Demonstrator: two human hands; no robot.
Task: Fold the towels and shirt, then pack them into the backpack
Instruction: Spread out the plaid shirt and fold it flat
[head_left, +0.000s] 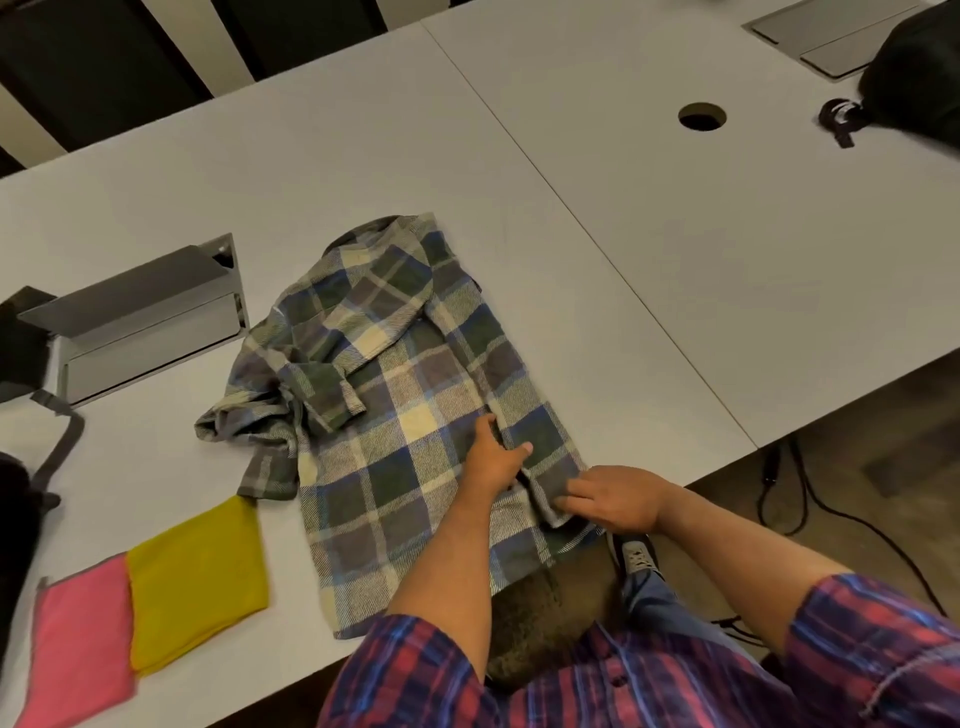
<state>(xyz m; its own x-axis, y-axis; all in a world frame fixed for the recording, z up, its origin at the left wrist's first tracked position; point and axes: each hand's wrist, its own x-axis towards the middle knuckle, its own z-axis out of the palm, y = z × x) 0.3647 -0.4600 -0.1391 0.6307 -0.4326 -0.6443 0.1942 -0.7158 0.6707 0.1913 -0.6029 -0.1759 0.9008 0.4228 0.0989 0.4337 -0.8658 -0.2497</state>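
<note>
Left hand (493, 460) flat, fingers straight, pressing shirt (395, 395). Right hand (613, 499) at 3 o'clock of it, pinching shirt's edge. Shirt spread mid-table (623, 234). Yellow towel (197, 582), pink towel (78, 644) at 8 o'clock. Backpack (914, 73) at 1 o'clock.

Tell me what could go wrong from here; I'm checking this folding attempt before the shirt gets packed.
1. The plaid shirt has one sleeve bunched in a heap on its left side; folding over it would likely leave a lumpy bundle.
2. The shirt's hem hangs over the table edge near the right hand, so a tug might slide it off.
3. The left hand only rests on the cloth, so the fabric may shift while the right hand pinches the edge.
</note>
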